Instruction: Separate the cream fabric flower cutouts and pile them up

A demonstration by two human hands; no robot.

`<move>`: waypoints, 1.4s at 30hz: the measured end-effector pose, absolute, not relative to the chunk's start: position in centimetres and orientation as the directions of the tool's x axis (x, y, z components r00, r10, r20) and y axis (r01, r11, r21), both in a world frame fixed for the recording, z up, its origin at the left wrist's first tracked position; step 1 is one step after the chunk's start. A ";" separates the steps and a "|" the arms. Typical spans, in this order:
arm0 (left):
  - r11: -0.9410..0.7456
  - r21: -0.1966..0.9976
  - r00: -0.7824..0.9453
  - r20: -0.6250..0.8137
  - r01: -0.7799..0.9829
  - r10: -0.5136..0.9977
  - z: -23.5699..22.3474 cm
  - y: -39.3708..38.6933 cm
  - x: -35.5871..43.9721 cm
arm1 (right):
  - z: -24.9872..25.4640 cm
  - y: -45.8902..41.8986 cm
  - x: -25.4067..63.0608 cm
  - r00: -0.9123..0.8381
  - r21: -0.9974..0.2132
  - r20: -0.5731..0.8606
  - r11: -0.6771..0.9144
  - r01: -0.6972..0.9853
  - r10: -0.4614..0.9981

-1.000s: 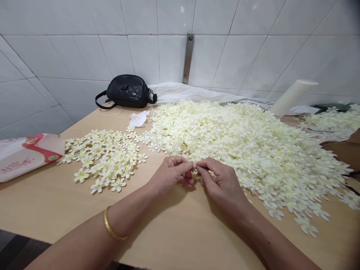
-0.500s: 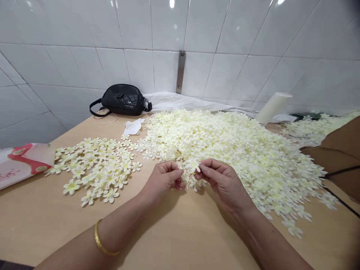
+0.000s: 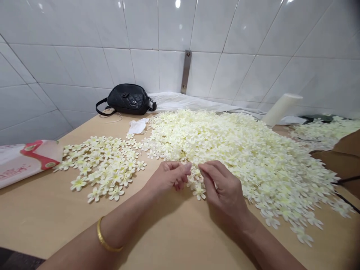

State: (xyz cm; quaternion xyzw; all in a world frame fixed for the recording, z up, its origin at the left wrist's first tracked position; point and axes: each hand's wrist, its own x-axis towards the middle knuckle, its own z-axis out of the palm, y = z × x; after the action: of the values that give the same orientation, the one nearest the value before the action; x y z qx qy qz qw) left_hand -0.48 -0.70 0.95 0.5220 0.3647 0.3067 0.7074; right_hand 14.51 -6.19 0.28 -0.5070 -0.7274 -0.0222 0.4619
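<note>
My left hand [image 3: 172, 175] is closed in a pinch, thumb against the curled fingers, at the front edge of a big heap of pale yellow-white artificial flowers [image 3: 208, 138]. A hand's width or less to its right, my right hand [image 3: 223, 183] also pinches, thumb and forefinger tips together. Whatever lies between either set of fingertips is too small or hidden to make out. A few loose flower heads show low between the two hands, with one flower [image 3: 199, 192] nearest the right thumb. A gold bangle [image 3: 102, 238] circles my left wrist.
A smaller spread of flowers [image 3: 109, 165] lies on the wooden table [image 3: 168, 232] to the left, by a pink-and-white bag [image 3: 28, 161]. Behind are a black purse [image 3: 128, 99], a white scrap [image 3: 137, 126] and a white roll [image 3: 282, 108]. Brown cardboard [image 3: 345, 153] stands right.
The flower my right fingertips held is no longer visible in them. My right hand has turned, its fingertips now pinched together. The whole view has shifted slightly.
</note>
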 end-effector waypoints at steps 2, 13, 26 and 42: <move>0.340 0.930 0.568 -0.206 -0.138 0.797 0.8 -0.7 -0.5 | -0.1 -6.2 14.4 -0.182 -0.320 0.705 0.536 0.781 0.686; 0.283 0.945 0.613 -0.126 -0.165 0.780 0.5 -0.8 -0.6 | 1.3 -6.2 14.6 0.115 -0.893 0.283 0.217 0.395 0.952; 0.245 0.964 0.560 -0.146 -0.105 0.815 0.7 -1.1 -0.2 | 0.9 -6.0 14.4 0.087 -0.993 0.047 0.037 0.112 0.995; 0.468 0.789 0.611 -0.152 -0.398 0.777 0.8 -0.7 -0.5 | 0.6 -6.6 13.9 -0.273 -0.158 0.797 0.623 0.766 0.539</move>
State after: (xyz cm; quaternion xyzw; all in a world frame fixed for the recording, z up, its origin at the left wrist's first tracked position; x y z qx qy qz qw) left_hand -0.52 -0.67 0.83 0.3701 0.2559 0.3594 0.8175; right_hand 13.94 -6.62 0.58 -0.4145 -0.7871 -0.1301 0.4378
